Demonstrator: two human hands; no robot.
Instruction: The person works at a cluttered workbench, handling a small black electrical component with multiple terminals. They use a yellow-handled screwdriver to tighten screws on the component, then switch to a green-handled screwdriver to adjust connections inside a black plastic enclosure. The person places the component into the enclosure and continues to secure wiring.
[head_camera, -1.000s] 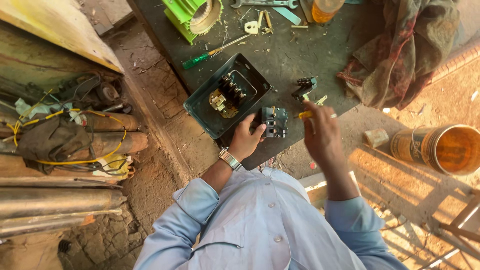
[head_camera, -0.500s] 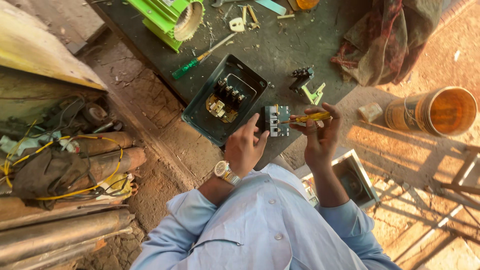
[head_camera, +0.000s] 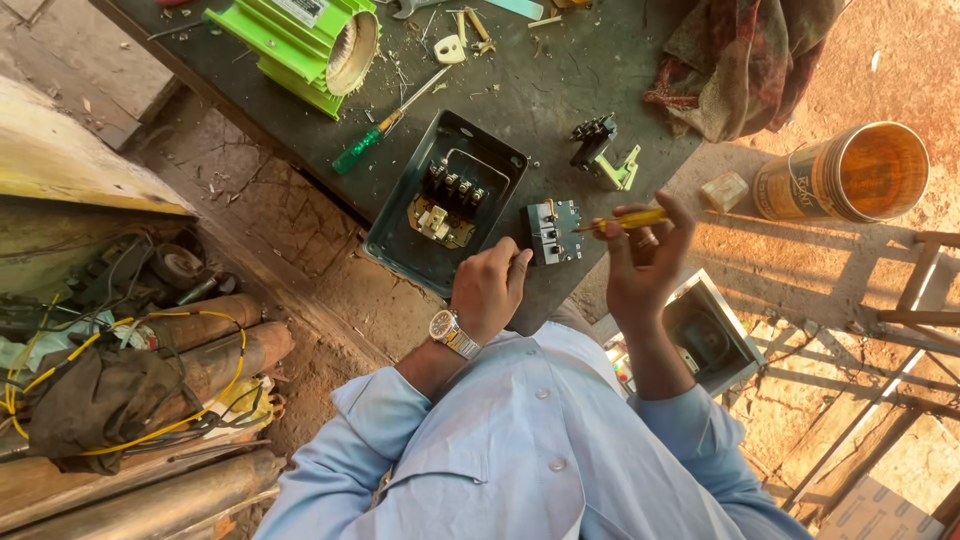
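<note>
My left hand (head_camera: 490, 290), a wristwatch on its wrist, steadies a small grey-green electrical block (head_camera: 552, 231) lying on the dark workbench (head_camera: 560, 90). My right hand (head_camera: 643, 262) holds a yellow-handled screwdriver (head_camera: 622, 220) whose tip points at the block's top. Just left of the block sits an open dark green switch box (head_camera: 445, 203) with black terminals and a pale part inside.
A bright green motor housing (head_camera: 300, 40), a green-handled screwdriver (head_camera: 385, 122), a black-and-green part (head_camera: 603, 152) and small bits lie on the bench. A crumpled cloth (head_camera: 745, 55) sits at its right end. A tin can (head_camera: 845, 172), metal box (head_camera: 705, 335), pipes and wires (head_camera: 150, 380) surround it.
The view has shifted so the bench sits lower and closer. My right hand brought the yellow screwdriver onto the electrical block, which my left hand keeps steadying.
</note>
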